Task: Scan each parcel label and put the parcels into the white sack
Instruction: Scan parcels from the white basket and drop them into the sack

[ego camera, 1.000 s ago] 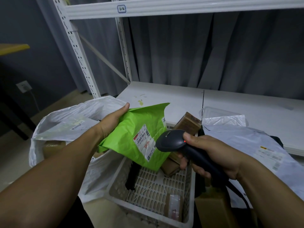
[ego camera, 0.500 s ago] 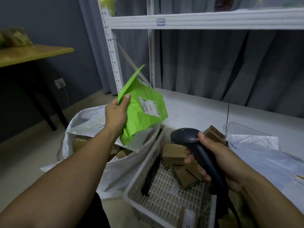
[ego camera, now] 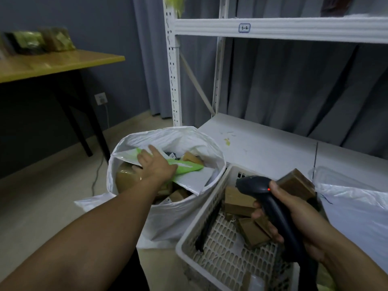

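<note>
green parcel (ego camera: 186,165) is in the mouth of the white sack (ego camera: 168,131), centre of frame, lying on a flat white mailer (ego camera: 190,180) on top of the load. Brown parcels (ego camera: 126,175) sit under and around it in the sack.
left hand (ego camera: 156,165) rests on the green parcel's left end, fingers look straight, not curled round it.
right hand (ego camera: 298,223), lower right, is wrapped round the handle of the black scanner (ego camera: 252,183). Red light is on near the thumb, and the scanner head points left, over the basket.
white slotted basket (ego camera: 201,208) is just right of the sack and touching it, with several brown boxes (ego camera: 237,200) inside and one more (ego camera: 296,181) behind the scanner.
sack stands on the floor at the corner of the white shelf rack (ego camera: 262,143). The upper beam carries a tag reading "6-2" (ego camera: 244,28).
white plastic bags (ego camera: 357,206) lie on the shelf at right edge.
grey curtain (ego camera: 294,80) hangs behind the rack. Wooden table (ego camera: 52,64) upper left has blurred packets on it, with a wall socket (ego camera: 100,98) below.
</note>
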